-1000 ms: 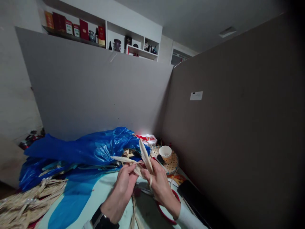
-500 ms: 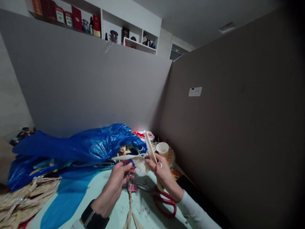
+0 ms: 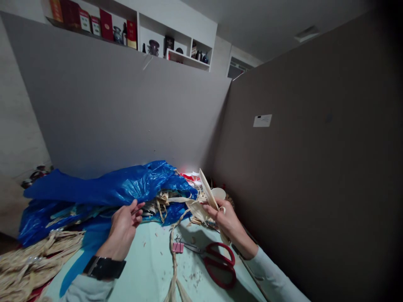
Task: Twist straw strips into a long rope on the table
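Note:
My right hand point(image 3: 231, 224) is closed around pale dried corn husk strips point(image 3: 206, 188). One strip points upward and a wider piece hangs to the left of the fingers. My left hand point(image 3: 124, 224), a dark band on its wrist, is beside the lower edge of the blue plastic bag point(image 3: 126, 182); its fingers are loosely bent and apart, with nothing visible in them. Between the hands, a twisted husk cord point(image 3: 174, 268) runs down the table with a pink binder clip point(image 3: 178, 247) on it. Red-handled scissors point(image 3: 220, 268) lie to its right, blades toward the clip.
Husk bundles point(image 3: 40, 264) lie at the left on the pale green table point(image 3: 145, 260). More husk pieces point(image 3: 163, 201) stick out from under the bag. A white cup point(image 3: 218, 193) stands behind my right hand. Grey partitions point(image 3: 126, 109) rise behind and at the right.
My left hand has moved away from the husk strips, leftward to the bag's edge. My right hand still holds the strips and has shifted slightly right. The clip and scissors are less covered now.

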A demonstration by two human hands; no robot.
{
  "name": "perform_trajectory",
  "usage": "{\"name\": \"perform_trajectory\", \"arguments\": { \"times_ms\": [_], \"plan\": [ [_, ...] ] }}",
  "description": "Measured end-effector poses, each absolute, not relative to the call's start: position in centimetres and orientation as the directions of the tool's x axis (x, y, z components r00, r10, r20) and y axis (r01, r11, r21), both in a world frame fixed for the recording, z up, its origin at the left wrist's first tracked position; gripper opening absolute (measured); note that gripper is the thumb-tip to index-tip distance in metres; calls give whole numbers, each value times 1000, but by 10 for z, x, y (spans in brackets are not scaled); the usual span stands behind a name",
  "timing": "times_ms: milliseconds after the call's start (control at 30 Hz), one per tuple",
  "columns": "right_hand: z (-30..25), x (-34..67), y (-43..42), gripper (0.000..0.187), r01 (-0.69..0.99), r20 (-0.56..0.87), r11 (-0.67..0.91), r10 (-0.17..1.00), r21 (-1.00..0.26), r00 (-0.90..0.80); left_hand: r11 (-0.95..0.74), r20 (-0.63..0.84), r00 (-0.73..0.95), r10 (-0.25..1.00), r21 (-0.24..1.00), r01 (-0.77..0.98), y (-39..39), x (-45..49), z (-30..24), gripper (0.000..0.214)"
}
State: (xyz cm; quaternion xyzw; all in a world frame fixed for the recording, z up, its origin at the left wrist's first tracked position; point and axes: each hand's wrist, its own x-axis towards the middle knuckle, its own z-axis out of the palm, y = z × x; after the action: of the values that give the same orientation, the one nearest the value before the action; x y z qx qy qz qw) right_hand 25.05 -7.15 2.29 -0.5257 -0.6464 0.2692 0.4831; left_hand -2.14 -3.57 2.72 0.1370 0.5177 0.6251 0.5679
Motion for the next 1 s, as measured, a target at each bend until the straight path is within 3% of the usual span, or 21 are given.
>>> {"name": "perform_trajectory", "arguments": {
  "times_ms": [233, 433, 567, 633, 800, 933, 1000],
  "plan": [
    [22, 206, -61, 18, 447, 280, 277, 958, -850, -61, 32, -235, -272, 933, 807, -590, -29, -31, 80, 8],
    [35, 140, -15, 7, 549, 306, 254, 952, -796, 2, -40, -150, -279, 949, 816, -576, -24, -31, 110, 26],
    [45, 104, 18, 14, 538, 318, 220, 943, -814, 96, -31, -147, -294, 945, 850, -526, -20, -31, 96, 13],
    [48, 100, 27, 16, 489, 308, 228, 947, -842, 89, 18, -181, -290, 940, 874, -486, -19, -31, 78, 9],
    [46, 132, 20, 12, 252, 244, 232, 970, -940, 17, 236, -343, -272, 899, 903, -359, -27, -24, 21, 23],
    [41, 175, -11, 25, -20, 125, 125, 992, -992, -21, 341, -403, -299, 865, 909, -241, -36, -22, -3, 11],
    [37, 192, -31, 32, -147, 68, 63, 997, -987, -31, 335, -382, -309, 871, 922, -195, -41, -23, -5, 18]
  ]
}}
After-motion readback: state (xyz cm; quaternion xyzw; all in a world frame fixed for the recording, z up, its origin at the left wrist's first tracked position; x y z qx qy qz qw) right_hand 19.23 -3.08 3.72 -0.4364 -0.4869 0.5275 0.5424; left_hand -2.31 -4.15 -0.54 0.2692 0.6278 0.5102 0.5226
